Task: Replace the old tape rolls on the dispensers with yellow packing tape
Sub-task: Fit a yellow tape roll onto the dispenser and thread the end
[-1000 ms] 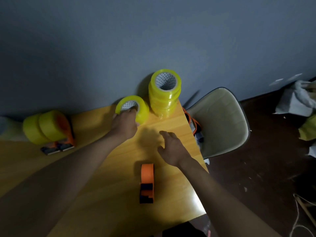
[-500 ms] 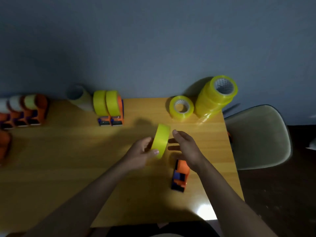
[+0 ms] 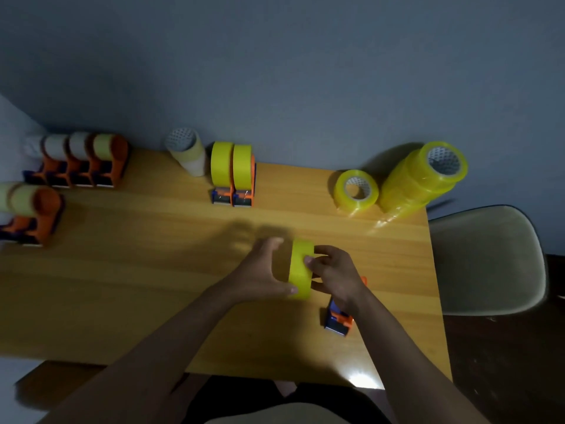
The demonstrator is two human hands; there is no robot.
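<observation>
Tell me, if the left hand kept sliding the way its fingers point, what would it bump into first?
The left hand already grips the yellow tape roll, so that comes first. Beyond it, probably the right hand holding the roll's other side; depth is unclear.

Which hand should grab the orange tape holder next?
Probably the right hand: the empty dispenser lies just under its wrist. The left hand already grips the yellow roll from the far side.

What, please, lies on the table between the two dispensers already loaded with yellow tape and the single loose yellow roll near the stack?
In the head view, only bare wooden table lies between the two loaded orange dispensers and the loose yellow tape roll.
</observation>
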